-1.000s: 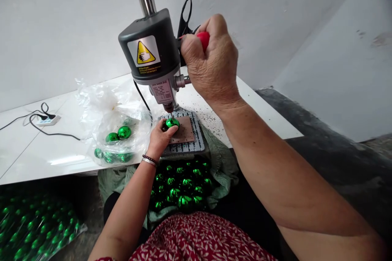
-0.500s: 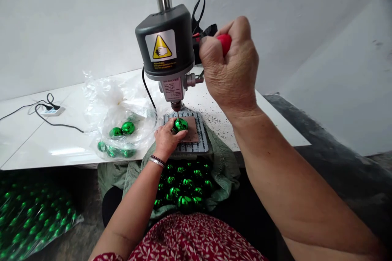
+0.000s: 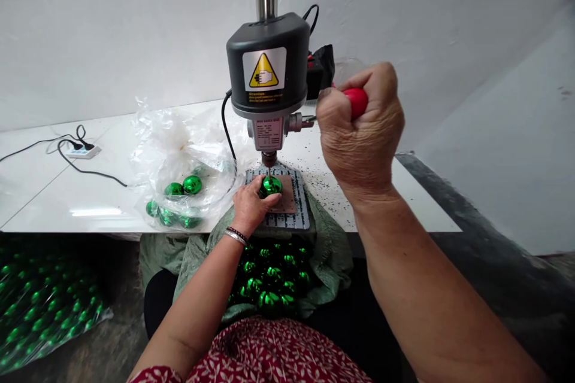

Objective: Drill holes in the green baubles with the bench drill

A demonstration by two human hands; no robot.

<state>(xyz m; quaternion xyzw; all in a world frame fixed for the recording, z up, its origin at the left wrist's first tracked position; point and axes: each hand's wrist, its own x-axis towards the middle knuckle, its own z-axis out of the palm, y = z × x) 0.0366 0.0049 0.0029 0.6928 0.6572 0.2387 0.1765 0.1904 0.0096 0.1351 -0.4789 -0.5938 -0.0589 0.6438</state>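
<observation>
Plainly, we have one glossy green ball (image 3: 273,184) on the brown board (image 3: 288,194), which lies on the slotted base plate (image 3: 302,209) of the drill press (image 3: 267,87) at the edge of the desk (image 3: 105,182). Our left hand (image 3: 250,208) pinches the ball between the thumb at its near side and the fingers at its left; our right hand (image 3: 363,137) is closed round the red knob (image 3: 357,103) of the press lever. The thin bit (image 3: 269,171) stands right over the ball's crown, though from this angle we cannot quite tell whether its tip touches the shell or has gone in.

We would judge the ball light and hollow, with a thin, stiff shell that could crack or dent if we squeezed hard. Its mirror-like skin looks slippery, and being round it could roll or spin under the bit. So we would take it low on its sides, thumb opposite fingers, with soft, even pressure, pressing it down against the board and leaving the crown bare, our fingertips well off the bit.

More such balls lie at our left in the clear plastic bag (image 3: 155,131), and others are heaped below the base plate, amid the green cloth (image 3: 330,251).
</observation>
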